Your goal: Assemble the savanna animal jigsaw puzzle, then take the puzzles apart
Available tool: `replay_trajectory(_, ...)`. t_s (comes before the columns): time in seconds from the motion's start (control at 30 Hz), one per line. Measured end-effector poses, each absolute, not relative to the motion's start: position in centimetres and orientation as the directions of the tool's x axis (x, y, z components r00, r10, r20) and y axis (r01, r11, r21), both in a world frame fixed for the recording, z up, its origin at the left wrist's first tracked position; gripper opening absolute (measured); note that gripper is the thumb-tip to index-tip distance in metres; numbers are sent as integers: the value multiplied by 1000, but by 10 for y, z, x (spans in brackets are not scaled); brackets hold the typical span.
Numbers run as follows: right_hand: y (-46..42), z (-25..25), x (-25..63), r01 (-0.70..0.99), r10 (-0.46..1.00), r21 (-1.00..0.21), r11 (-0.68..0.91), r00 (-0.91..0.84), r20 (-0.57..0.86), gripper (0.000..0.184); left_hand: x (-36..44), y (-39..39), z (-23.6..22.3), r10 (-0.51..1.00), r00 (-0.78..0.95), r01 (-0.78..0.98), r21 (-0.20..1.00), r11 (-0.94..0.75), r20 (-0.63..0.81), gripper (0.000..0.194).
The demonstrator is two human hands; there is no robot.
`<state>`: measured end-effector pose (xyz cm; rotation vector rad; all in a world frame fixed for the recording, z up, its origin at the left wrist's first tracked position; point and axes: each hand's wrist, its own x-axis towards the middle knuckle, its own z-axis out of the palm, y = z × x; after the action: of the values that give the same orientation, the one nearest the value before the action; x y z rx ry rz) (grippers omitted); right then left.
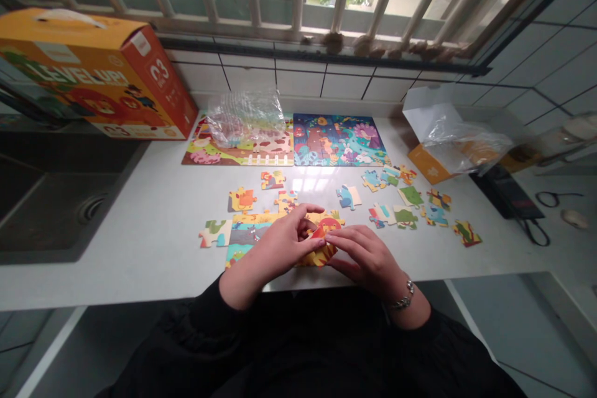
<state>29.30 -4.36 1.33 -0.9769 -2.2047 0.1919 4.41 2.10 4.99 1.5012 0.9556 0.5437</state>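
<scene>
My left hand [298, 233] reaches over a partly joined jigsaw puzzle [249, 233] at the counter's front edge. Its thumb and curled fingers pinch an orange-and-yellow puzzle piece [330, 226] with a lion's face, while the index finger points out to the right. From the right, the fingertips of my right hand [366, 255] close on the same piece, which is slightly raised at the puzzle's right end. My hands cover part of the piece and the puzzle's middle. A green-and-cream piece [217, 233] sits at the puzzle's left side.
Several loose pieces [410, 196] are spread to the right, and an orange lion piece [241, 199] lies above the puzzle. Behind are a farm picture [200, 152], a dark forest picture [338, 140], plastic wrap [245, 115], an orange box [93, 87], an opened box [429, 161] and a sink [46, 217].
</scene>
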Motion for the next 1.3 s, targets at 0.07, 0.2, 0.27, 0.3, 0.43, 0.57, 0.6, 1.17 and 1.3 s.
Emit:
replay_trajectory(0.07, -50, 13, 294, 577, 690, -405, 709, -453, 564, 61, 45, 20, 47, 794, 578, 240, 969, 53, -187, 53)
replay_trajectory(0.2, -63, 12, 296, 564, 711, -449, 693, -434, 553, 53, 45, 14, 39, 798, 586, 239, 971, -1, -143, 55)
replay_trajectory(0.27, -68, 11, 296, 568, 724, -461, 681, -432, 537, 49, 45, 11, 37, 811, 575, 235, 971, -38, -107, 52)
replay_trajectory(0.3, -69, 10, 296, 571, 726, -462, 679, -431, 535, 47, 46, 9, 36, 818, 569, 244, 967, -67, -87, 49)
replay_trajectory(0.43, -73, 10, 297, 581, 720, -447, 680, -415, 556, 48, 47, 6, 36, 827, 553, 278, 913, -297, 100, 37)
replay_trajectory(0.57, -78, 10, 307, 629, 737, -418, 655, -411, 537, 52, 41, 2, 34, 782, 567, 327, 802, -501, 258, 27)
replay_trajectory(0.6, -80, 9, 310, 640, 740, -409, 650, -412, 532, 52, 39, 0, 33, 769, 584, 341, 780, -524, 261, 27)
replay_trajectory(1.17, -76, 4, 320, 682, 800, -432, 589, -421, 427, 26, 38, -19, 18, 630, 741, 435, 548, -714, 232, 37)
replay_trajectory(1.3, -73, 4, 317, 713, 806, -395, 580, -431, 407, 19, 38, -20, 15, 633, 732, 446, 524, -726, 253, 38)
